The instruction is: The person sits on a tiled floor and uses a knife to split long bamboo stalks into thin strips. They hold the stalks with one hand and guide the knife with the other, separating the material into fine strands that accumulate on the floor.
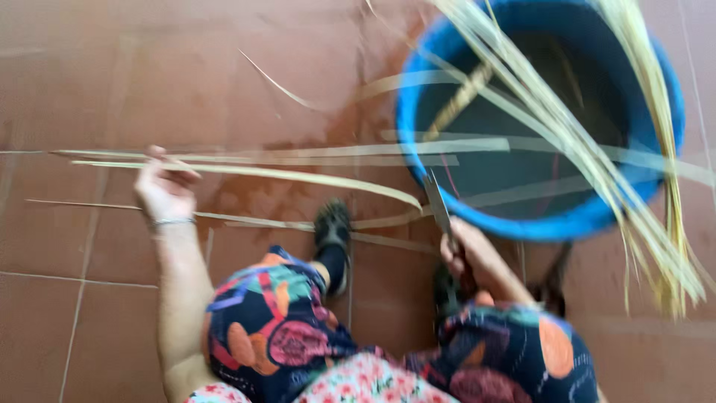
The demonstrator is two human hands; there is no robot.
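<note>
The view looks straight down on a seated person's knees, covered in dark cloth with bright round patterns, above a red-brown tiled floor that looks wet in the middle of the frame. The left hand, at the left centre of the frame with a thin bracelet at its wrist, is raised and pinches the end of a long pale strip, a flat reed-like blade that arcs rightward across the centre and dips toward the other hand. The right hand, at the lower centre right, is clenched around the handle of a knife, whose grey blade points up the frame and meets the strip where it curves down, just beside the bucket's near rim. More loose strips lie flat on the floor, running from the left edge toward the centre. A blue bucket with a dark inside fills the upper right of the frame. A thick bundle of straw-coloured fibres crosses over it from the top edge down to the right. A foot in a dark sandal rests on the floor between the hands. Motion blur softens the whole picture.
</note>
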